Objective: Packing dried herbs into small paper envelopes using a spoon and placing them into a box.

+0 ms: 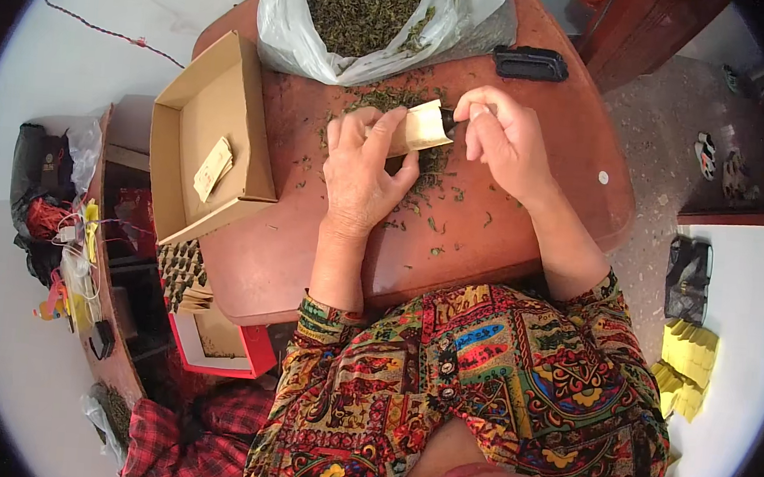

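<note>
My left hand grips a small tan paper packet, tilted over the table with its mouth towards the right. At that mouth sits a small black object, perhaps a scoop, partly hidden inside the paper. The bent fingers of my right hand pinch its outer end. Beneath both hands, dried leaves that look like tea lie loose on the reddish-brown table. More of the same leaves fill a clear plastic bag just beyond.
To the left, an open cardboard box holds a few flat paper packets. A black plastic tray lies at the back right. Below the left table edge, a red box stands beside several filled packets. Yellow paper lies far right.
</note>
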Motion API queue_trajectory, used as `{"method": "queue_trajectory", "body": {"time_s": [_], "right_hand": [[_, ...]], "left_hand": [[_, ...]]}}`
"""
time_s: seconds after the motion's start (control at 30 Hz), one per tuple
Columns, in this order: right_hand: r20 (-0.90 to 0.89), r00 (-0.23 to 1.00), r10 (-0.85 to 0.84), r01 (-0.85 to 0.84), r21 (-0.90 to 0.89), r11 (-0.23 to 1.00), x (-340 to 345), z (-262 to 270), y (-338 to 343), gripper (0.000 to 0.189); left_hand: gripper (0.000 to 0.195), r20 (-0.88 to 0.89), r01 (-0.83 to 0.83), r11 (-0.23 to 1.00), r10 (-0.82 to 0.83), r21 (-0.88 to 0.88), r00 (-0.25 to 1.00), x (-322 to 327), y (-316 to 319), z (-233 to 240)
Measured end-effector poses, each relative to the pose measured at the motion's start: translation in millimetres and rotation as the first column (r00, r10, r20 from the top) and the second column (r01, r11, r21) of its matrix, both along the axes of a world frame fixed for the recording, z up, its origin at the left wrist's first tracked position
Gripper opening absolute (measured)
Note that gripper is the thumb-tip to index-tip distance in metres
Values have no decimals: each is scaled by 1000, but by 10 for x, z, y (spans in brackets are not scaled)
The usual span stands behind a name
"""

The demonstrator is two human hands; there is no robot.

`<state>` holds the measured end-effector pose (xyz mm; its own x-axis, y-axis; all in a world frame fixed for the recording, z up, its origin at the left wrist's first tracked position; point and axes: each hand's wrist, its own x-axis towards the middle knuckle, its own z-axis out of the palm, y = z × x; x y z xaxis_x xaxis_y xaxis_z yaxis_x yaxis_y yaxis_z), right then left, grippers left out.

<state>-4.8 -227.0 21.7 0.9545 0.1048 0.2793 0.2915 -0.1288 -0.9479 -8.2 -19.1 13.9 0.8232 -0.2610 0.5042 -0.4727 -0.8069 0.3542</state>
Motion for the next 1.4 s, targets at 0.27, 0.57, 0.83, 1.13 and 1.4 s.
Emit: {"method": "queue_trajectory", "body": {"time_s": [0.27, 0.57, 0.83, 1.13, 1.4], "right_hand": [[-229, 973, 27, 40, 282, 959, 81, -9, -33, 21], [-323, 917, 236, 5, 599, 801, 171, -180, -102, 15], [-357, 903, 238, 64, 661, 748, 155, -156, -93, 13], [-289, 952, 99, 83, 555, 828, 86, -67, -34, 15], [-260, 965, -19, 122, 383, 916, 39, -21, -13, 19]], "left_hand": [[55, 8, 23, 998, -23, -64, 1000, -18, 34, -16], [51, 117, 43, 998, -36, -56, 992, 25, 66, -27], [53, 86, 41, 997, -35, -66, 996, 38, 42, -33], [59, -10, 148, 963, -154, -225, 988, 51, 121, -46], [60, 62, 212, 956, -204, -200, 977, 73, 141, -17]]}}
